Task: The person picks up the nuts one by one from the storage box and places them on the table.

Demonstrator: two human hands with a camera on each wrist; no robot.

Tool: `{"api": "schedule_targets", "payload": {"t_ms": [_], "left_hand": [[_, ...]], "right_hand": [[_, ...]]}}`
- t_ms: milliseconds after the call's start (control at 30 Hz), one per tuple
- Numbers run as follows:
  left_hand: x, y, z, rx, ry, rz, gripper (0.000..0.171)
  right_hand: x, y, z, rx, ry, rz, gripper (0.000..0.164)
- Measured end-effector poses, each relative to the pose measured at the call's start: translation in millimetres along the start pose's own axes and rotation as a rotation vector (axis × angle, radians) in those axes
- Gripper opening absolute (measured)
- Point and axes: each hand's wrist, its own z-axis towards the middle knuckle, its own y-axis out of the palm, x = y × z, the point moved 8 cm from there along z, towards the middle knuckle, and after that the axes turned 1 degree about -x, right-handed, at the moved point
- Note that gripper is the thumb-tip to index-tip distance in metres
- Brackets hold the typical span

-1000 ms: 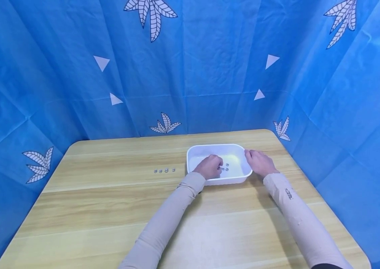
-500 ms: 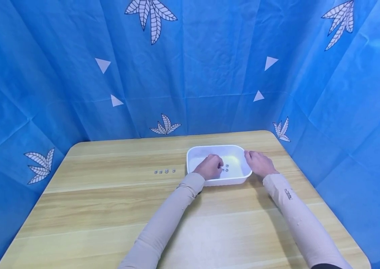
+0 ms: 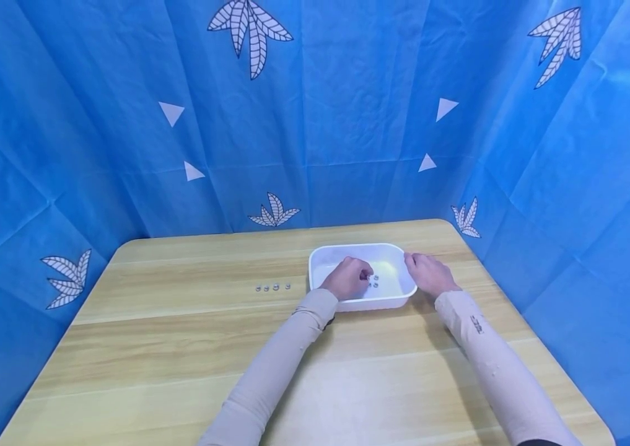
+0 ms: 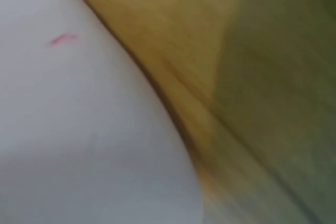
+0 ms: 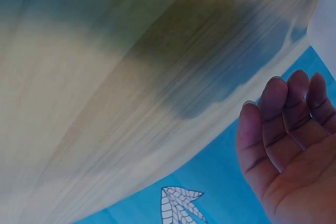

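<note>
My left hand [image 3: 347, 279] reaches into the white plastic tray [image 3: 359, 305], its thumb and fingertips curled round a small silver piece that looks like a metal nut [image 3: 369, 278]. Close beside the fingertips lie a few more small silver nuts [image 3: 376, 285] on the tray floor. My right hand [image 3: 428, 274] holds the tray's right rim. In the right wrist view, four curved fingers [image 5: 274, 103] show near a white tray wall [image 5: 323, 32], with the thumb hidden. The left wrist view shows the tray's outer side [image 4: 100, 98] but no fingers.
Several more silver nuts [image 3: 276, 287] sit in a row on the wooden table [image 3: 181, 347], left of the tray. A blue curtain [image 3: 348, 124] with leaf prints stands behind the table and along both sides.
The left hand's fingertips shift slightly to the right over the nuts and spread a little. The right hand stays at the rim. The head view tilts up slightly.
</note>
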Motion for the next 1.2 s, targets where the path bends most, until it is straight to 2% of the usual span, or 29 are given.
{"api": "schedule_targets", "payload": {"t_ms": [167, 400, 633, 967, 1200], "left_hand": [[-1.3, -3.3, -0.8, 0.014, -0.029, -0.160, 0.024], [-7.6, -10.8, -1.7, 0.099, -0.020, -0.367, 0.023], [-9.8, -15.6, -2.9, 0.132, -0.036, -0.450, 0.023], [-13.8, -20.4, -10.7, 0.151, -0.070, -0.562, 0.022], [-9.2, -29.1, -15.0, 0.165, -0.060, -0.583, 0.024]], "right_hand": [[-0.6, -1.5, -1.1, 0.005, 0.000, 0.006, 0.074], [-5.2, -3.0, -1.3, 0.016, -0.014, -0.029, 0.072], [-8.5, -4.3, -2.8, 0.025, -0.024, -0.078, 0.071], [-14.5, -3.2, -5.1, 0.051, -0.047, -0.143, 0.061], [-19.0, -8.2, -7.6, 0.050, -0.055, -0.165, 0.063]]}}
